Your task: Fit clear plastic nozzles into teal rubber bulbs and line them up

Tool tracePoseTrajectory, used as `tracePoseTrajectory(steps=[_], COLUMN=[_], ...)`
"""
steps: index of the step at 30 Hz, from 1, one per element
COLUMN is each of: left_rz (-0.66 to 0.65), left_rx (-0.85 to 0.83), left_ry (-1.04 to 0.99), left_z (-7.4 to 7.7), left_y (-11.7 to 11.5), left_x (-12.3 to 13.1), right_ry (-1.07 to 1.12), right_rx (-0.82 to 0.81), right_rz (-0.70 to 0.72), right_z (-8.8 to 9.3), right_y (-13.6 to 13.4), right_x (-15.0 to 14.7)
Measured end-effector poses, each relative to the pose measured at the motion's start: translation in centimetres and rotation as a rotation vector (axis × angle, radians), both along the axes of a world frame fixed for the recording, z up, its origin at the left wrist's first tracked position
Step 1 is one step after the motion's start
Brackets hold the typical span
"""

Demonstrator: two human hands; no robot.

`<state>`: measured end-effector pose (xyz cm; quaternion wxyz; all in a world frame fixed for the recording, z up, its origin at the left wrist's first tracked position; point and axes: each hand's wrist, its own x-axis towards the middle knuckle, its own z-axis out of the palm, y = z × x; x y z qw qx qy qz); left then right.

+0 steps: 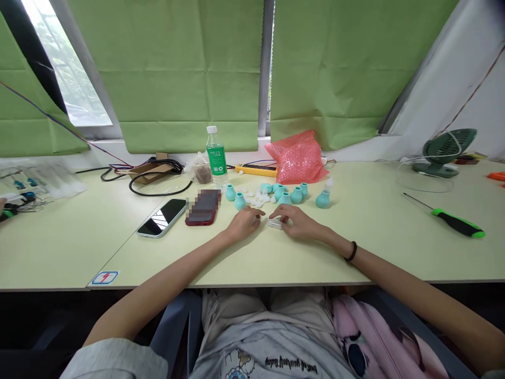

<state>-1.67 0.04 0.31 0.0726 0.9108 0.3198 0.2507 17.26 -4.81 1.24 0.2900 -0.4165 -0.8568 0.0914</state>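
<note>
My left hand rests on the pale green table, fingers curled, with nothing clearly visible in it. My right hand lies beside it, fingers pinched round a small clear plastic piece. Just beyond both hands stand several teal bulb-shaped parts mixed with small white pieces. One teal bulb with a white nozzle stands apart to the right.
A phone and a dark red phone lie to the left. A water bottle, pink bubble wrap, yellow power strip and cables sit behind. A green-handled screwdriver and small fan are at right.
</note>
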Motion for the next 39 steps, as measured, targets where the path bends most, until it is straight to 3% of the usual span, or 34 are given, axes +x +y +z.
tracePoseTrajectory(steps=[4, 10, 17, 27, 39], left_rz=[-0.004, -0.043, -0.109, -0.184, -0.143], left_rx=[0.012, 0.050, -0.065, -0.396, -0.305], left_ry=[-0.052, -0.269, -0.412, -0.478, -0.450], left_z=[0.1, 0.6, 1.4, 0.7, 1.1], left_y=[-0.3, -1.0, -2.2, -2.1, -2.2], left_x=[0.0, 0.1, 0.2, 0.3, 0.3], right_ry=[-0.021, -0.138, -0.022, 0.130, 0.240], right_rx=[-0.053, 0.020, 0.005, -0.041, -0.150], right_rz=[-0.017, -0.229, -0.159, -0.109, -0.107], right_z=[0.3, 0.1, 0.0, -0.2, -0.6], right_y=[-0.5, -1.0, -1.0, -0.8, -0.3], right_x=[-0.5, -1.3, -1.6, -1.6, -1.3])
